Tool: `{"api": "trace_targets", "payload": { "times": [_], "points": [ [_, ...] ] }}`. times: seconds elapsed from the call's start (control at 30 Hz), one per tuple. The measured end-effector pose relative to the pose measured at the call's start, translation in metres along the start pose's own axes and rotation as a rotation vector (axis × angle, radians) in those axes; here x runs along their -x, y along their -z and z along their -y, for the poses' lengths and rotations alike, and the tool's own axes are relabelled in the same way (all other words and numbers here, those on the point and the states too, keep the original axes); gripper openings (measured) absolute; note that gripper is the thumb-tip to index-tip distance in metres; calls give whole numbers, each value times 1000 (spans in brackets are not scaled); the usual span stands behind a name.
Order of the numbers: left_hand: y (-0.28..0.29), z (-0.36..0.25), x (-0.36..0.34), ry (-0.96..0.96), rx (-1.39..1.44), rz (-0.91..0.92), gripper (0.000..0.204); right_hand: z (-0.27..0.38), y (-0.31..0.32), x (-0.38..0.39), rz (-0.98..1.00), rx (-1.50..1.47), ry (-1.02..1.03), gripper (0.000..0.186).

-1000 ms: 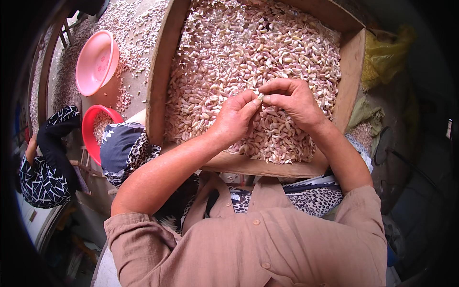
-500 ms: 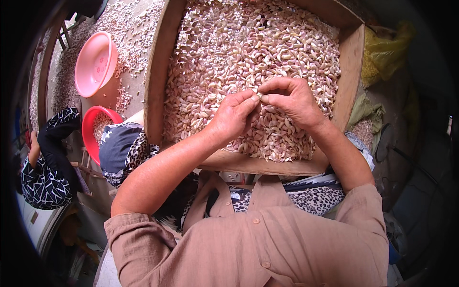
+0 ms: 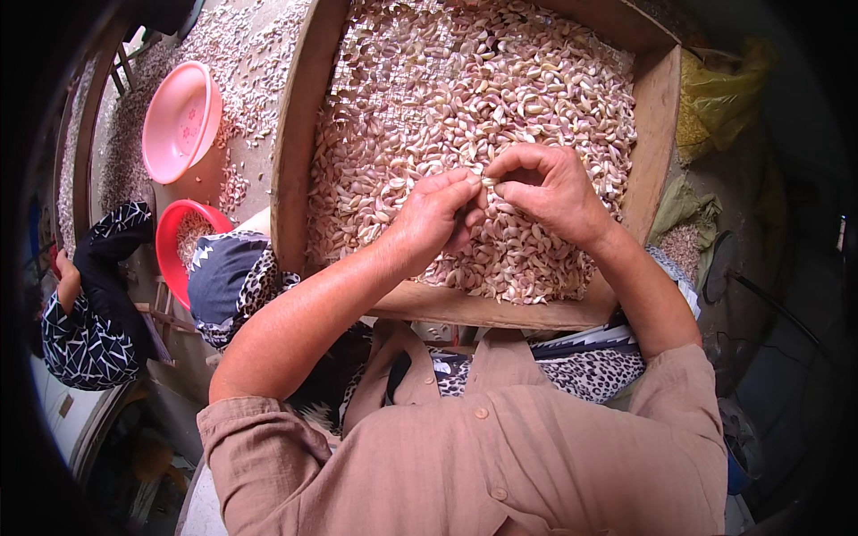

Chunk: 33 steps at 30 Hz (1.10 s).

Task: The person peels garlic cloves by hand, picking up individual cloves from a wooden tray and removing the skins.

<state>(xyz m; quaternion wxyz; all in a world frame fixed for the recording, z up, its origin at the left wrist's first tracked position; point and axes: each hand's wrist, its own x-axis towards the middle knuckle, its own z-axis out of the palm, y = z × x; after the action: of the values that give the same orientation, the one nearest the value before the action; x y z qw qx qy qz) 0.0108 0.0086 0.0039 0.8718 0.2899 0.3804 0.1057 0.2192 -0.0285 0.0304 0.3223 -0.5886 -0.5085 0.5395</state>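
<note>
Over a wooden-framed tray (image 3: 661, 107) spread with pinkish-white garlic cloves (image 3: 384, 210), my two hands meet at their fingertips. My left hand (image 3: 438, 213) pinches a small pale garlic clove (image 3: 486, 180) between thumb and fingers, its other fingers curled beneath. From the other side my right hand (image 3: 552, 195) has its index finger and thumb at the same clove, with a gap between them behind the tips. Part of the clove is hidden by the fingers. Both wrists are raised over the near half of the tray.
At left are a pink basin (image 3: 179, 125) and a red basin (image 3: 189, 228) with cloves inside. Another person's patterned sleeve (image 3: 89, 348) shows at far left. Yellow sacking (image 3: 724, 98) lies right of the tray. Cloves are scattered on the floor (image 3: 246, 54).
My right thumb has drawn back slightly from the clove. The lower fingers of my left hand have shifted and show more. Both hands stay over the same spot.
</note>
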Motion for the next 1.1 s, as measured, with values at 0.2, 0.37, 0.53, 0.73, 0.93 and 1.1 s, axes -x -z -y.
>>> {"api": "trace_targets", "payload": {
  "times": [0.2,0.37,0.53,0.73,0.93,1.1],
  "points": [
    [-3,3,-2,-52,-48,-62,28,3,2,3,52,-218,-157,18],
    [-1,11,-2,5,-65,-73,33,7,-11,10,14,-61,-4,16],
    [3,15,-4,47,-6,-50,35,8,-26,19,-31,341,453,18],
    [1,20,-5,77,1,-57,28,8,-27,22,-47,658,621,15],
    [4,21,-6,72,111,22,17,14,-28,24,-70,801,712,15],
    [1,29,-10,63,133,-7,26,12,-29,26,-63,823,739,18]
  ]
}}
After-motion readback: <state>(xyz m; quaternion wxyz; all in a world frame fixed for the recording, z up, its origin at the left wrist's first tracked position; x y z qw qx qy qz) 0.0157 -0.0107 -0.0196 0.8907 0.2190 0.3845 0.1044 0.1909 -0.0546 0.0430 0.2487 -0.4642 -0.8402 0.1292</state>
